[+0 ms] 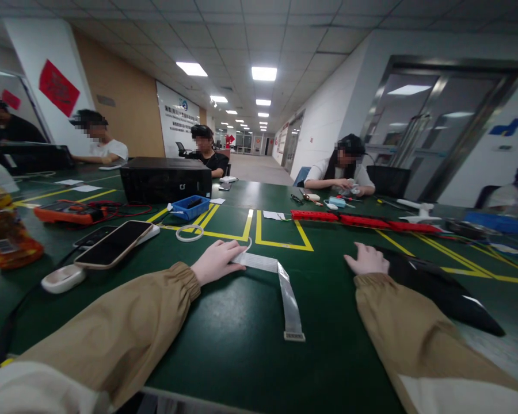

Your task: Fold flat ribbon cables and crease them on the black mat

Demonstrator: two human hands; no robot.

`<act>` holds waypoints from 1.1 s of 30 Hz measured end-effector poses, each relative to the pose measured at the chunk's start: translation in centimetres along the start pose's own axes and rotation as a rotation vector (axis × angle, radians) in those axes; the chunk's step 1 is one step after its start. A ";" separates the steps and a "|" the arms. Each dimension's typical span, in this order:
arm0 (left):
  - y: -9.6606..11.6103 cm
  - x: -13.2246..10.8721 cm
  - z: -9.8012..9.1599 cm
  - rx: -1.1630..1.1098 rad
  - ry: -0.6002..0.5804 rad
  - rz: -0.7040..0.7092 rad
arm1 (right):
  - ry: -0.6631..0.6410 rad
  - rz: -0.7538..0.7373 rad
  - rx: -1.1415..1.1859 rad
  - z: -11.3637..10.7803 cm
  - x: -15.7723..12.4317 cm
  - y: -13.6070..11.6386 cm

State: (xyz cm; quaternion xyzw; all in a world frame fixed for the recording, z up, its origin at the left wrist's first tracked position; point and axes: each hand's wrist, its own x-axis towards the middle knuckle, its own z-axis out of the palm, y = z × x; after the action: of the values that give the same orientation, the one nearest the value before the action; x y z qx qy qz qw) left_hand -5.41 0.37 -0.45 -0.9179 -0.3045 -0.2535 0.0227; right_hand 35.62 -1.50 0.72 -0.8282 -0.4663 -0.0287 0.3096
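Note:
A flat grey ribbon cable [264,262] lies on the green table [250,356]. It folds sharply at the middle, and its free end with a pale connector [294,336] points toward me. My left hand [218,260] is closed on the far end of the cable, with thumb and fingers about it; whatever is under the palm is hidden. A thin white loop shows just beyond those fingertips. Well to the right, my right hand [366,260] rests on the table with its fingers apart and nothing seen in it, beside a black flat pouch-like item [440,287].
On the left are a phone [115,244], an orange multimeter [69,213], a bottle [6,230] and a white coiled cord [190,233]. A blue tray [189,208] and black box [166,181] stand behind. Red strips [341,219] lie back right. Several people sit around.

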 end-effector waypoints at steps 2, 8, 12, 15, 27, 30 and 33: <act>0.0 0.0 0.0 0.000 -0.032 0.007 | 0.041 0.125 -0.088 -1.0 1.0 2.7; 0.2 0.0 -0.1 0.038 -0.073 0.017 | 0.067 0.363 -0.318 -1.9 2.3 7.5; 0.5 -0.1 -0.1 0.012 -0.068 0.024 | 0.163 0.383 -0.305 -1.7 2.8 9.6; 0.5 -0.1 -0.1 0.000 -0.066 0.039 | 0.186 0.402 -0.266 -2.0 3.2 11.0; 0.6 0.0 0.1 -0.005 -0.008 0.017 | 0.191 0.383 -0.406 -2.9 3.1 10.7; 0.8 0.0 0.0 -0.008 0.002 0.027 | 0.189 0.314 -0.421 -3.0 2.9 9.5; 0.9 0.0 -0.2 -0.025 0.017 0.035 | 0.209 0.153 -0.448 -2.7 2.7 8.2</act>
State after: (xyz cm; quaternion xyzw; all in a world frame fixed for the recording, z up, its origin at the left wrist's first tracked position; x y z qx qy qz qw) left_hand -5.01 -0.40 -0.22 -0.9211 -0.2851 -0.2647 0.0182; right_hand 44.28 -3.98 -0.15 -0.9016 -0.3498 -0.1931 0.1660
